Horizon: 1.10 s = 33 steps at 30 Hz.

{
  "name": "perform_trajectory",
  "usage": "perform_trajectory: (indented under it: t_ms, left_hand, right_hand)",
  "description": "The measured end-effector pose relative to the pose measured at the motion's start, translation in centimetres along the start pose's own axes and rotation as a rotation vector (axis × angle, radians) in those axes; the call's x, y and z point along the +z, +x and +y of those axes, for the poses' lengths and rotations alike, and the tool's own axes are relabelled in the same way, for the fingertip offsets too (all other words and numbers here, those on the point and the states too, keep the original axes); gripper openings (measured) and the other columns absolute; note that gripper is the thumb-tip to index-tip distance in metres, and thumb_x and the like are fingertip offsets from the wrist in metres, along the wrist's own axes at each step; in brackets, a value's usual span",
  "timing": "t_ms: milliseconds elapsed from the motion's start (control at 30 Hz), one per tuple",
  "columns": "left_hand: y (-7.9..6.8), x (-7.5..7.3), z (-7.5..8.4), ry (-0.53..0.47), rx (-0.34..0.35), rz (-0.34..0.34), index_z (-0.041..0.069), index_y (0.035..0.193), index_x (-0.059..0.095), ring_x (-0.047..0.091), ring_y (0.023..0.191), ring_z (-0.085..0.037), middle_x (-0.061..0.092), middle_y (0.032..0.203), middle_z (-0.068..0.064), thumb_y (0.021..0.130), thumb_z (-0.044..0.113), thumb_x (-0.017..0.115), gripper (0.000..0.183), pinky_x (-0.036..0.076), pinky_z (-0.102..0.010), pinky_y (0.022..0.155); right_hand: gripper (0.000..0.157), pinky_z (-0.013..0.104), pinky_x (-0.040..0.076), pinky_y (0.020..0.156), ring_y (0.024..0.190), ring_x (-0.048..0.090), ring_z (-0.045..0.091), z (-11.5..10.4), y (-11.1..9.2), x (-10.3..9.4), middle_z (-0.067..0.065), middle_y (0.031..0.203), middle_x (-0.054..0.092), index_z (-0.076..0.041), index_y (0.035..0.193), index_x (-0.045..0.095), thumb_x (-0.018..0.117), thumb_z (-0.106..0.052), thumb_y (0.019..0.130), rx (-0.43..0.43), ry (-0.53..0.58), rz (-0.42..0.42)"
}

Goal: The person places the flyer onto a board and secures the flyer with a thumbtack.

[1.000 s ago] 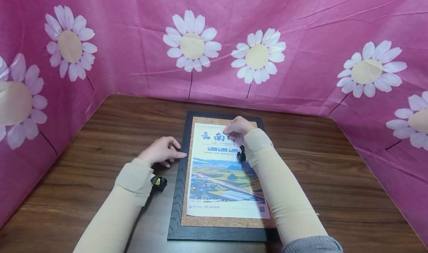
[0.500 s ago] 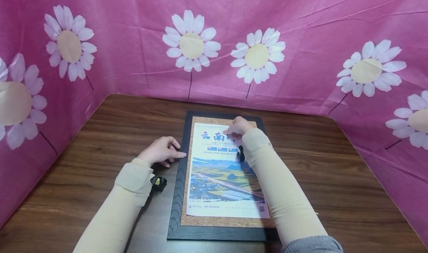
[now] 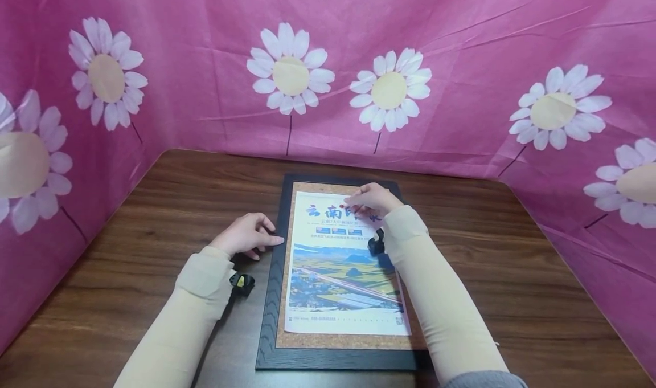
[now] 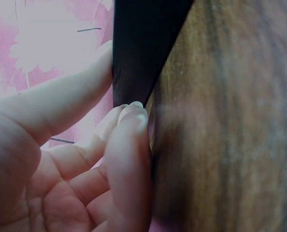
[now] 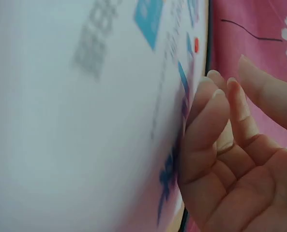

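A black-framed corkboard (image 3: 266, 325) lies on the table with a printed poster (image 3: 348, 285) on its cork. My left hand (image 3: 243, 235) holds the board's left edge, thumb on the frame and bent fingers at its side; the left wrist view shows thumb and fingertips about the dark frame (image 4: 138, 43). Near the top of the poster a small red push pin (image 3: 341, 206) sits in the printed title, also visible as a red spot in the right wrist view. Close to the pin is my right hand (image 3: 373, 199), its fingers loosely bent over the poster, nothing between thumb and fingertips (image 5: 218, 104).
Around the board is a brown wood-grain table (image 3: 512, 280). A pink curtain (image 3: 205, 63) with white daisies stands along its back and sides. Small black devices are worn at both wrists, the left one (image 3: 242, 284) beside the frame.
My right hand has drawn slightly right, its fingertips coming away from the red push pin, which now shows on the poster. The left hand stays at the frame. The head view has shifted slightly.
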State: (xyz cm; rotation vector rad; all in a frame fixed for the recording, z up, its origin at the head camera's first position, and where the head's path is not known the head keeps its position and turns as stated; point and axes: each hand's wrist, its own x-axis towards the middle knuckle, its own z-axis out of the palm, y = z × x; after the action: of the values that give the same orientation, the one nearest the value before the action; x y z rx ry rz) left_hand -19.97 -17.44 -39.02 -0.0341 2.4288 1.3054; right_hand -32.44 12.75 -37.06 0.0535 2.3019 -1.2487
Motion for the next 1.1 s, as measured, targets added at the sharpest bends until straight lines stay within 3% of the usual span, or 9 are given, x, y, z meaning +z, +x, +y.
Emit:
perform_trajectory:
  t_ms: [133,267,400,700,1100]
  left_hand:
    - [0.0,-0.2,-0.1,0.005,-0.006,0.002,0.000,0.117,0.056,0.061,0.075,-0.021,0.059,0.091,-0.011,0.088,0.026,0.076,0.044,0.060,-0.032,0.062]
    - [0.1,-0.4,-0.2,0.010,-0.012,0.003,0.001,0.118,0.056,0.061,0.076,-0.021,0.059,0.092,-0.011,0.088,0.027,0.076,0.045,0.060,-0.032,0.063]
    - [0.0,-0.4,-0.1,0.011,-0.015,0.002,0.001,0.119,0.056,0.061,0.077,-0.020,0.058,0.091,-0.010,0.088,0.028,0.076,0.045,0.060,-0.032,0.062]
    - [0.1,-0.3,-0.2,0.011,-0.006,0.007,0.000,0.119,0.056,0.060,0.076,-0.020,0.057,0.090,-0.010,0.089,0.026,0.075,0.044,0.059,-0.031,0.061]
    - [-0.2,-0.9,-0.8,0.017,0.020,0.004,0.000,0.116,0.056,0.060,0.077,-0.020,0.058,0.090,-0.010,0.090,0.026,0.074,0.041,0.060,-0.033,0.062]
  right_hand:
    - [0.024,0.024,0.054,0.068,0.066,0.058,0.013,0.4,-0.7,-0.8,0.004,0.084,0.064,-0.004,0.103,0.062,0.070,-0.024,0.093,-0.014,0.093,0.022]
    - [0.027,0.025,0.054,0.070,0.071,0.060,0.013,0.7,-1.2,-1.8,0.007,0.092,0.065,0.000,0.111,0.060,0.065,-0.023,0.097,-0.055,0.091,0.035]
    - [0.028,0.025,0.054,0.070,0.068,0.059,0.010,1.3,-1.6,-3.0,0.004,0.089,0.065,0.001,0.114,0.058,0.062,-0.022,0.098,-0.084,0.090,0.051]
    - [0.040,0.021,0.058,0.071,0.069,0.062,0.008,2.7,-3.4,-4.7,0.004,0.089,0.066,0.008,0.126,0.051,0.060,-0.021,0.100,-0.143,0.197,0.048]
    - [0.034,0.021,0.058,0.070,0.068,0.065,0.007,3.8,-5.7,-6.0,-0.001,0.081,0.067,0.003,0.117,0.051,0.061,-0.023,0.099,-0.217,0.321,0.049]
